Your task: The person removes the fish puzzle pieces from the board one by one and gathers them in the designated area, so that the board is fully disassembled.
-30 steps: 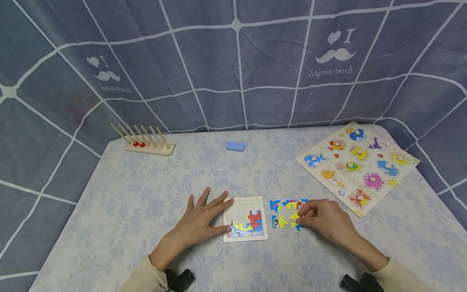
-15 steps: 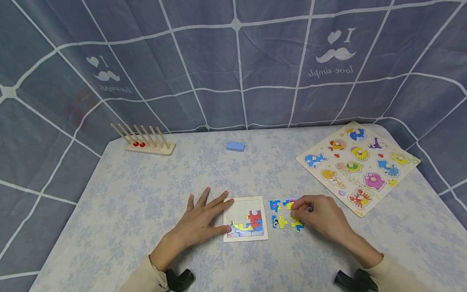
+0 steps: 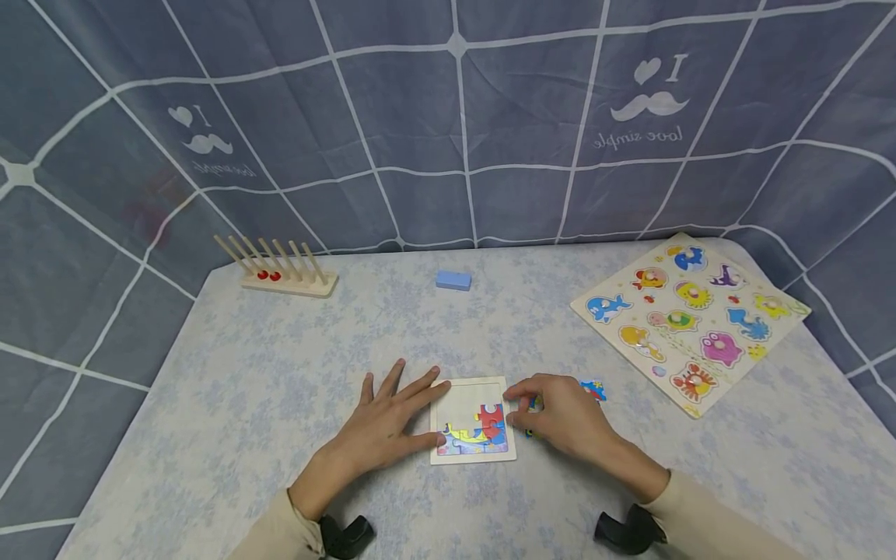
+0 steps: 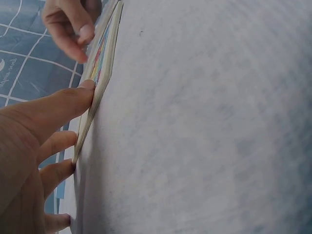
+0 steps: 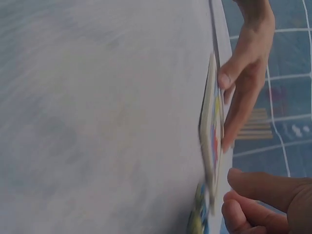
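Observation:
A small wooden jigsaw tray lies flat, its lower and right parts filled with coloured pieces. My left hand is spread with straight fingers, thumb and fingertips resting on the tray's left edge. My right hand hovers beside the tray's right edge. Its thumb and index finger are bent with their tips apart; in the right wrist view no piece shows between the thumb and index finger. Loose jigsaw pieces lie beneath and around that hand, mostly hidden; a blue and red piece shows behind it.
A wooden peg stand with red beads is at the back left. A blue block lies at the back centre. A large sea-animal knob puzzle board covers the right side. A blue checked curtain hangs behind the table.
My right hand has moved left from over the loose pieces to the tray's right edge, and its thumb and index tips have spread apart. The left hand keeps its place on the tray.

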The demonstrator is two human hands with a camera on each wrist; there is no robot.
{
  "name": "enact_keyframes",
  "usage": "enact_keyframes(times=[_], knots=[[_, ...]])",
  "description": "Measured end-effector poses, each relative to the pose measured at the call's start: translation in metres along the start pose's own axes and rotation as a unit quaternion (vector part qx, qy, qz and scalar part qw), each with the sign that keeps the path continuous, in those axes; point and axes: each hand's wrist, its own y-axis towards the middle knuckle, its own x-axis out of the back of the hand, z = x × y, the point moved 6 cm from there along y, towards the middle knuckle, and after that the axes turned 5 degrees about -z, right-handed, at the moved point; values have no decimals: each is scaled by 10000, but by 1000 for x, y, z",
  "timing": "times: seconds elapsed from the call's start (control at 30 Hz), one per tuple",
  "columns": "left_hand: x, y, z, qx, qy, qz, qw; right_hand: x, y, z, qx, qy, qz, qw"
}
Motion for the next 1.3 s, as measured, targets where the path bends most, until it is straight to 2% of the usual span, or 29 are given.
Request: enact_keyframes(times=[0.27, 0.57, 1.03, 1.3], knots=[[0, 1, -1, -21, -11, 17, 10000, -14, 4, 14, 283, -313, 181, 9989], [1, 1, -2, -38, -12, 5, 10000, -15, 1, 17, 216, -459, -30, 9987], [1, 0, -1, -47, -19, 28, 10000, -17, 1, 16, 23, -301, -45, 9995], [1, 1, -2, -83, 12, -1, 10000, -22, 0, 18, 419, 129, 212, 9988]])
